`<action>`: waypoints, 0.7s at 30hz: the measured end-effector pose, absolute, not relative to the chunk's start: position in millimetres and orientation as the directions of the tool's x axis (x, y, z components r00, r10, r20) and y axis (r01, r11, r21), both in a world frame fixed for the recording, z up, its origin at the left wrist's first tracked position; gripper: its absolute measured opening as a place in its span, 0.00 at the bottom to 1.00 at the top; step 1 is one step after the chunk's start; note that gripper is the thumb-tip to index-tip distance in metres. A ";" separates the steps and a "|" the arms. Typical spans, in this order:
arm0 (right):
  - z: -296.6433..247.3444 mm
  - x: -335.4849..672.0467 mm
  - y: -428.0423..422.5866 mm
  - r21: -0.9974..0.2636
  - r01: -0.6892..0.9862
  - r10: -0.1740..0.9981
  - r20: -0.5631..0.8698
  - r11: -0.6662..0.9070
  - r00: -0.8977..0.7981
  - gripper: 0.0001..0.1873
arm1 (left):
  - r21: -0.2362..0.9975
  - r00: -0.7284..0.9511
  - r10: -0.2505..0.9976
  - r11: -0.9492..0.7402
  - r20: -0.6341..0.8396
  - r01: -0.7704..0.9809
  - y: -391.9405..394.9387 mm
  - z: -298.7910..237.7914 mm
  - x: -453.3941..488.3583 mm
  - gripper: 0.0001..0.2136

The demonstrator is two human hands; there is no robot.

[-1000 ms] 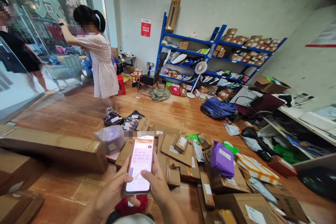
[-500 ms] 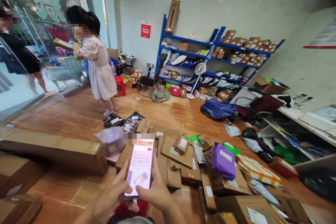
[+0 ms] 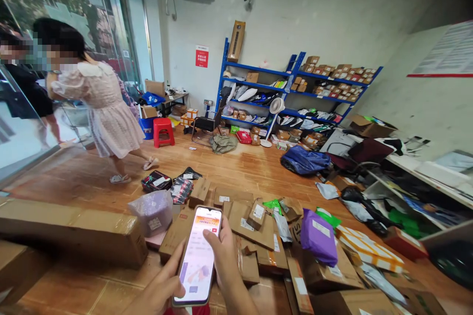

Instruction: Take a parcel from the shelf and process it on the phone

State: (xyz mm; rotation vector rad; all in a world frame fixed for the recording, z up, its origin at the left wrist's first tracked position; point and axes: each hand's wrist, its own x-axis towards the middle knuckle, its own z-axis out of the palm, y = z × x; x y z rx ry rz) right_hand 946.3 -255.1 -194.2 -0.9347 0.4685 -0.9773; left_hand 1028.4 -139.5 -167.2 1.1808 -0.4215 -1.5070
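Observation:
A smartphone [image 3: 195, 258] with a lit, mostly white and pink screen is held upright low in the middle of the view. My left hand [image 3: 161, 285] is closed round its left edge, thumb by the lower corner. Along the right edge my right hand [image 3: 226, 260] grips it too, its thumb over the upper part of the screen. The fingers behind the phone are hidden. Just beyond lie a flat cardboard box [image 3: 175, 237] and a bubble-wrapped lilac parcel [image 3: 151, 211].
Many parcels cover the floor, among them a purple packet [image 3: 318, 243] and a long carton [image 3: 66, 229] at left. A person [image 3: 98, 93] in a pale dress is by the glass door. Blue shelves [image 3: 254, 70], a red stool [image 3: 163, 133] and a fan [image 3: 276, 106] stand behind.
My right thumb has moved from the bottom of the phone up over the upper screen. The person in the dress has stepped left towards the door. The view has tilted slightly up.

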 end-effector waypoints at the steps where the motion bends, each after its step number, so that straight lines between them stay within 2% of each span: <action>1: -194.1 948.7 -256.3 -0.839 0.493 -0.868 0.049 0.233 0.494 0.27 | 0.795 0.120 -0.890 -0.324 -0.440 0.513 -139.5 -167.1 1028.2 0.47; 6: -195.3 953.0 -259.3 -0.873 0.447 -0.891 0.031 0.197 0.454 0.29 | 0.794 0.089 -0.892 -0.345 -0.444 0.501 -141.4 -165.9 1027.1 0.49; 11: -196.3 950.9 -259.5 -0.907 0.383 -0.875 0.034 0.176 0.483 0.28 | 0.811 0.094 -0.874 -0.395 -0.476 0.432 -144.1 -160.1 1028.9 0.50; 14: -192.6 951.0 -258.2 -0.888 0.419 -0.874 0.043 0.189 0.484 0.29 | 0.806 0.094 -0.872 -0.396 -0.480 0.440 -144.5 -158.3 1029.6 0.50; 18: -184.8 948.2 -254.7 -0.794 0.539 -0.831 0.078 0.282 0.551 0.23 | 0.799 0.114 -0.881 -0.354 -0.460 0.486 -142.0 -162.1 1029.0 0.48; 21: -182.1 939.6 -254.1 -0.804 0.504 -0.770 0.092 0.317 0.631 0.19 | 0.778 0.148 -0.882 -0.303 -0.448 0.551 -139.5 -162.5 1028.2 0.45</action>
